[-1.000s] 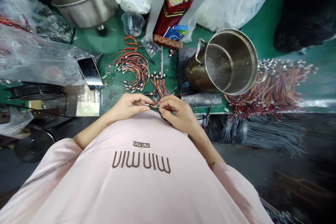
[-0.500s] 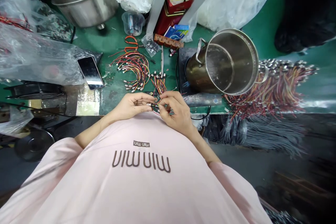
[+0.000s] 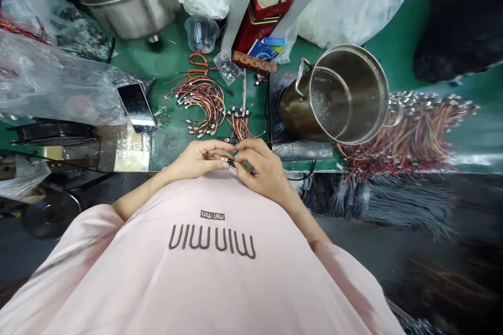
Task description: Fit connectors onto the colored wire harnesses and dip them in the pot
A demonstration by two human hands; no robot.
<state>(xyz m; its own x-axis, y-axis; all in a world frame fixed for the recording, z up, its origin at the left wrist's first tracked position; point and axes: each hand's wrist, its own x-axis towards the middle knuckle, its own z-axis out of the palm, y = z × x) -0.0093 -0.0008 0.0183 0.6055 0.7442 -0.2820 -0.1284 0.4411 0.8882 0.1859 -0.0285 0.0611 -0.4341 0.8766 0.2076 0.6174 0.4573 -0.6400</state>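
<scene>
At the table's front edge, my left hand (image 3: 196, 159) pinches the metal end of a small wired connector (image 3: 225, 159) between thumb and fingers. My right hand (image 3: 261, 165) is closed on the same piece from the other side, at its dark part, with thin wires showing by the fingers. Just beyond my hands lies a small bunch of wires with metal ends (image 3: 239, 123). Left of it, a larger curved bundle of red, yellow, black and white wires (image 3: 208, 102) rests on the green table. Much of the held piece is hidden by my fingers.
A tall steel pot (image 3: 334, 97) stands tilted in view at right, beside a big heap of red and yellow wires (image 3: 412, 131). A phone (image 3: 137, 108) lies at left. Orange-handled scissors (image 3: 198, 65), a steel basin (image 3: 133, 2) and a red tin (image 3: 257, 26) are farther back.
My right hand has shifted slightly and its fingers have closed further over the wires and the dark part of the connector. My left hand keeps its pinch. The view has moved a little.
</scene>
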